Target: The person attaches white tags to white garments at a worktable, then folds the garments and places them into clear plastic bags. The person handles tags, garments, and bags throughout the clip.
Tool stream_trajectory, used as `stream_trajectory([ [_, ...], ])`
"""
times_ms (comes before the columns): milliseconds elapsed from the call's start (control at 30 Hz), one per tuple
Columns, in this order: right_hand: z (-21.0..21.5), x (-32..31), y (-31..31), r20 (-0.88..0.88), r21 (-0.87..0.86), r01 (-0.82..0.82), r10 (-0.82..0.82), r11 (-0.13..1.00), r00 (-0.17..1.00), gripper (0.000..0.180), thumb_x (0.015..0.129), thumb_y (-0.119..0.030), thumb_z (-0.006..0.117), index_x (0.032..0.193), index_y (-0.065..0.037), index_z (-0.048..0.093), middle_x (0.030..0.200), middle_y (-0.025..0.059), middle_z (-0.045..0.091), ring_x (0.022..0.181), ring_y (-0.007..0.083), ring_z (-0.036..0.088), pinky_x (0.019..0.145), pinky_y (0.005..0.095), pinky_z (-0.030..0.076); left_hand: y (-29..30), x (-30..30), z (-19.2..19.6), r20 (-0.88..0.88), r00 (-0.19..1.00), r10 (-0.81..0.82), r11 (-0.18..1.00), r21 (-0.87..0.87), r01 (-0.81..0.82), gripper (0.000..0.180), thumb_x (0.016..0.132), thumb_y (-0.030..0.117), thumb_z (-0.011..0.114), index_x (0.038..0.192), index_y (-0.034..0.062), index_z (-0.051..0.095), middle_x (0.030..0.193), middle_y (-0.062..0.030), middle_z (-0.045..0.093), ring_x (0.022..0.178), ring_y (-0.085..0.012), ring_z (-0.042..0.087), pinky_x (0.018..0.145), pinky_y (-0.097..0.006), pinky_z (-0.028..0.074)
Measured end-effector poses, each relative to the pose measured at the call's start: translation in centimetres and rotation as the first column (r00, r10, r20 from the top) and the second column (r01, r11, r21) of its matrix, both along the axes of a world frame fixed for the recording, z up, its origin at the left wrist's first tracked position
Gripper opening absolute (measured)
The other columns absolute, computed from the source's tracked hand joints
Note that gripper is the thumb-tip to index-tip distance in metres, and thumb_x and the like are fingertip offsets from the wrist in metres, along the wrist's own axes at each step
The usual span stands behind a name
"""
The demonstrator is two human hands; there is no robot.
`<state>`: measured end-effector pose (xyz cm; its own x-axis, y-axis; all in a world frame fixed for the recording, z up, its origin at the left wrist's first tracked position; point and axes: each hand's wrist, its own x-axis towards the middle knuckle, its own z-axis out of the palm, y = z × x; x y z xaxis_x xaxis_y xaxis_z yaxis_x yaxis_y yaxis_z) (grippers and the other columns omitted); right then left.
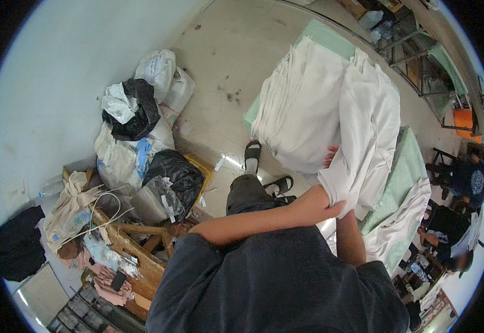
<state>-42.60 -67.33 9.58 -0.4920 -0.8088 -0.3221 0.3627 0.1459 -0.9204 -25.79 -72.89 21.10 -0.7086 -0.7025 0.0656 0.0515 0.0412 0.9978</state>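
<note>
From the head camera we look down on our own dark shirt and both bare forearms reaching to the right, into a tall stack of white folded cloth [308,105]. Our left hand [330,210] crosses the body and closes on the lower edge of a white cloth piece [366,133] that hangs over the stack's right side, the thumb lying on the fabric. Our right hand [330,156] is mostly buried under the same piece; only fingertips show, so we cannot tell its grip. The stack rests on a pale green counter [405,166]. Below us a sandalled foot [252,152] stands on the concrete floor. To the left lie black and white bags [136,116] and a cluttered wooden bench [131,244].
</note>
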Motion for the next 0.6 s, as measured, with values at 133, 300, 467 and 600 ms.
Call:
stream_trajectory([
  [133,3.7,-0.3,-5.6,0.077,-0.144,-0.014,0.025,0.989,0.997,0.055,0.099,-0.027,0.05,0.146,-0.004,0.032,0.145,0.0107,0.041,0.127,0.027,0.047,0.108,0.0403,0.039,-4.9,5.9,2.2,0.111,0.984,-0.139,0.989,0.067,0.132,0.049,0.09,0.023,0.06,0.129,-0.0054,0.048,0.125,-0.0255,0.056,0.118,-0.0371,0.054,0.102,-0.041,0.04],
  [300,1.9,7.3,-6.0,0.003,0.063,-0.149,0.149,0.987,0.989,0.056,0.099,-0.028,0.05,0.147,-0.005,0.031,0.146,0.0107,0.041,0.128,0.0271,0.046,0.108,0.0412,0.039,-7.3,7.1,2.7,0.04,0.998,0.038,0.979,0.199,-0.045,0.048,0.092,0.019,0.06,0.131,-0.0065,0.047,0.129,-0.0199,0.056,0.121,-0.0304,0.052,0.105,-0.038,0.036],
  [467,-0.8,10.6,-3.9,-0.027,0.123,-0.231,0.236,0.965,0.971,0.058,0.098,-0.029,0.05,0.147,-0.006,0.03,0.146,0.0107,0.041,0.13,0.0272,0.046,0.109,0.042,0.038,-7.3,7.4,2.1,0.071,0.995,-0.069,0.95,0.31,0.044,0.048,0.095,0.017,0.059,0.134,-0.0071,0.044,0.133,-0.016,0.052,0.123,-0.023,0.048,0.105,-0.033,0.034],
  [600,0.4,9.0,-1.6,-0.027,0.16,-0.246,0.253,0.956,0.967,0.059,0.098,-0.029,0.05,0.148,-0.006,0.029,0.147,0.0107,0.041,0.13,0.0273,0.045,0.109,0.0428,0.038,-8.2,9.0,0.9,0.1,0.988,-0.121,0.854,0.518,0.052,0.043,0.098,0.018,0.056,0.131,-0.0077,0.046,0.128,-0.0127,0.055,0.117,-0.0192,0.051,0.101,-0.031,0.038],
])
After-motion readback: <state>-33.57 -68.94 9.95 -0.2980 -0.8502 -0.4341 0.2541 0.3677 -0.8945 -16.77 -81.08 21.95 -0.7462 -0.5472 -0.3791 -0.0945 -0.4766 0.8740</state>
